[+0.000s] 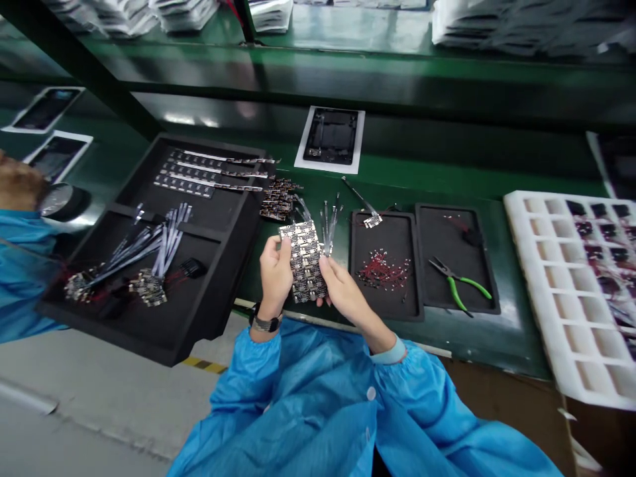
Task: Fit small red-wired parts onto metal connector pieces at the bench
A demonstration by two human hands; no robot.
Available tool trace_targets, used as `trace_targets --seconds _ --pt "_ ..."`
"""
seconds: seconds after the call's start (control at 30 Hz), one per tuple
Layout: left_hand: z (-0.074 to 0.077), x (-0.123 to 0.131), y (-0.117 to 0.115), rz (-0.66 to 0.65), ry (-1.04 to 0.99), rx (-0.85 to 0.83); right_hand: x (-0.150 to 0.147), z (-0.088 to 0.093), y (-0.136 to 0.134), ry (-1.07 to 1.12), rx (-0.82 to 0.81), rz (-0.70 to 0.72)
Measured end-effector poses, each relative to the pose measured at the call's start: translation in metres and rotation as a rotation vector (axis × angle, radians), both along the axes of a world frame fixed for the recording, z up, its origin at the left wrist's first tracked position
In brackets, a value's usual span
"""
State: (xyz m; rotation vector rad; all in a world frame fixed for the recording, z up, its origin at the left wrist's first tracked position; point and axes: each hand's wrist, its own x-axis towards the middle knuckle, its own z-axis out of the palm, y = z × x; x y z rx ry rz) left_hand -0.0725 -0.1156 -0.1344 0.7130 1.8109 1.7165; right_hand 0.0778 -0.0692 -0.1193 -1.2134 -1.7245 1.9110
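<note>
Between both hands, over the table's front edge, is a panel of small circuit boards (305, 262), its printed face toward me. My left hand (277, 271) grips its left edge with the thumb on top. On the opposite edge, my right hand (344, 286) closes around the panel, its fingers partly hidden underneath. Several thin flat cables (330, 222) stick out just beyond the right thumb; whether they touch the panel I cannot tell. A pile of circuit board strips (279, 199) lies behind the left hand.
At left, a black divided tray (199, 228) holds board strips and cabled boards. Right of my hands are a dark tray with red wires (383, 271) and another with green-handled pliers (460, 283). A white foam tray (556, 285) stands far right. Another person's sleeve (24, 271) shows at left.
</note>
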Motion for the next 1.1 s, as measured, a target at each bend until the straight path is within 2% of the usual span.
trace_targets --seconds 0.07,0.17,0.23,0.33,0.43,0.7,0.8,0.9,1.0,1.1 --pt "-0.004 0.003 0.003 -0.022 -0.004 -0.021 -0.007 -0.008 -0.004 0.065 0.025 -0.081" --pt "-0.008 0.007 0.002 -0.084 -0.020 -0.041 -0.012 -0.013 -0.003 0.022 0.278 -0.175" --pt "-0.009 0.012 -0.002 -0.080 0.022 -0.073 -0.013 -0.012 -0.001 -0.069 0.408 -0.149" --pt "-0.009 0.020 -0.005 0.018 0.125 -0.133 -0.015 -0.009 0.001 -0.163 0.506 -0.097" --pt "-0.008 0.024 -0.005 0.093 0.099 -0.087 -0.019 -0.008 0.001 -0.063 0.469 -0.122" --pt "-0.015 0.025 0.005 0.045 -0.260 0.065 -0.034 -0.026 -0.001 0.315 0.050 -0.297" --pt "-0.016 0.025 0.008 0.023 -0.261 0.056 -0.034 -0.027 -0.002 0.339 0.027 -0.318" --pt "-0.011 0.020 0.008 0.036 -0.087 0.020 -0.028 -0.024 -0.001 0.185 0.242 -0.319" --pt "-0.004 0.008 0.006 0.072 0.100 -0.014 -0.022 -0.019 0.003 -0.073 0.475 -0.291" --pt "0.003 -0.003 0.004 0.042 0.140 -0.029 -0.022 -0.014 0.007 -0.390 0.602 -0.150"
